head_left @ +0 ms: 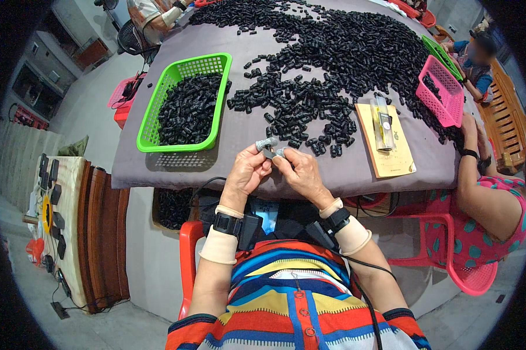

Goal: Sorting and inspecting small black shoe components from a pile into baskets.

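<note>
Black small part, both hands pinching

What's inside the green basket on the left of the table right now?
The green basket is piled nearly to its rim with small black plastic pieces, like the loose ones on the table. The pile covers the basket floor, so anything beneath cannot be seen.

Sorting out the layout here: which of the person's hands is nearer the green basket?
Left. The left hand sits just below the green basket's lower right corner; the right hand lies farther right.
</note>
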The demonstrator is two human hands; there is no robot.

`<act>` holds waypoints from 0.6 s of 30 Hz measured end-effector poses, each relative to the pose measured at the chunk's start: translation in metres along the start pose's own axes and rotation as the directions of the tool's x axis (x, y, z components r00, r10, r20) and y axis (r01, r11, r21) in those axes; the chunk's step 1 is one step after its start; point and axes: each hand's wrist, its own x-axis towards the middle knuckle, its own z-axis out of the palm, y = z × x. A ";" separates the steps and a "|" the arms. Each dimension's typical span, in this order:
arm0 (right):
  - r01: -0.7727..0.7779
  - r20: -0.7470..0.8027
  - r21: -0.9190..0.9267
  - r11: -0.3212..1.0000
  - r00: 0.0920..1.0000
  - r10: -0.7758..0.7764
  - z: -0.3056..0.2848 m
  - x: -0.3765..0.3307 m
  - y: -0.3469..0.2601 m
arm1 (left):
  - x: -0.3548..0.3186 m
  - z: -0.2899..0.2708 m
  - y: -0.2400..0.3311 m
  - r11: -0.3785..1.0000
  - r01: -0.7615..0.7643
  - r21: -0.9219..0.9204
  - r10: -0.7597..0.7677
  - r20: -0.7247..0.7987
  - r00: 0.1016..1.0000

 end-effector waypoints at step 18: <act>-0.009 0.009 0.006 1.000 1.000 0.009 -0.001 0.001 -0.001 | 0.000 -0.001 0.002 1.000 0.016 -0.012 -0.015 0.022 1.000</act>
